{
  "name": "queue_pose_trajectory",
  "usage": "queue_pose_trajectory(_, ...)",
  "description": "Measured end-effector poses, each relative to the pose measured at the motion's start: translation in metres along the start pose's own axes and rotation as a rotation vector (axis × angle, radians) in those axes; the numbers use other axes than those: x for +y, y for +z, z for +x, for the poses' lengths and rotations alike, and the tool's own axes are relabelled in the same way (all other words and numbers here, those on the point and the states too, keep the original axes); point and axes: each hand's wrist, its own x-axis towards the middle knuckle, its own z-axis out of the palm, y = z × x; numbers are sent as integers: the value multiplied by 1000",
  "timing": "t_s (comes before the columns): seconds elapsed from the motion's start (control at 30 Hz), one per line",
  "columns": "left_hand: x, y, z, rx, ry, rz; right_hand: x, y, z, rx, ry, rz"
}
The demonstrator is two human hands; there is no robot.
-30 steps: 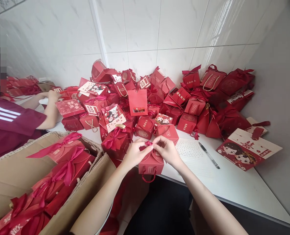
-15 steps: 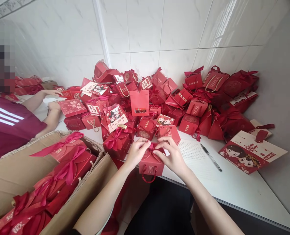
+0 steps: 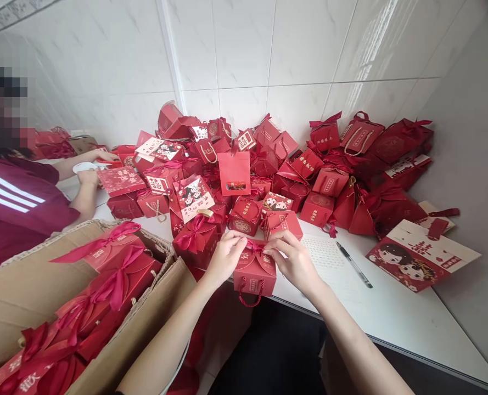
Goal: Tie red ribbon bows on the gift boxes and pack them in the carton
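Note:
At the table's front edge stands a small red gift box (image 3: 254, 273) with a twisted red cord handle hanging down its front. A pink-red ribbon (image 3: 255, 247) lies across its top, with a knot or bow at the middle. My left hand (image 3: 228, 253) pinches the ribbon on the left side. On the right side, my right hand (image 3: 289, 257) pinches the ribbon between thumb and fingers. The ribbon stretches between both hands. Close behind is another red box (image 3: 284, 224), partly hidden by my right hand. A red box with a bow (image 3: 195, 240) sits left of my left hand.
Many red gift boxes (image 3: 264, 159) are heaped against the tiled wall. A cardboard carton (image 3: 181, 291) of ribboned boxes stands at left. Written paper (image 3: 320, 252), a pen (image 3: 354, 265) and a cartoon-printed box (image 3: 420, 258) lie right. A co-worker (image 3: 17, 197) handles items at far left.
My hands have moved slightly apart, drawing the ribbon out sideways, and more of the box top shows. The co-worker has shifted a little to the right.

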Motion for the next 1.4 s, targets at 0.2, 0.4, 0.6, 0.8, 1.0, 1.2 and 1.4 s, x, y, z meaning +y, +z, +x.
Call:
queue_pose_trajectory(0.2, -5, -4, -14, 128, 99, 324, 0, -18, -9, -86, -29, -216)
queue_pose_trajectory(0.4, -4, 6, -32, 242, 174, 348, -12, -21, -17, -153, 163, -230)
queue_pose_trajectory(0.6, 2, 9, -37, 300, 311, 486, -22, -4, -7, -238, 681, 33)
queue_pose_trajectory(0.8, -1, 10, -38, 218, 204, 376, -16, 4, -4, -238, 795, 298)
queue_pose_trajectory(1.0, -8, 8, -36, 146, 0, 86, -12, -1, -7, -243, 853, 514)
queue_pose_trajectory(1.2, -13, 12, -35, 160, -170, -187, -4, -1, -12, -252, 929, 665)
queue_pose_trajectory(1.4, -25, 16, -36, 238, -220, -262, 5, -2, -18, -267, 962, 836)
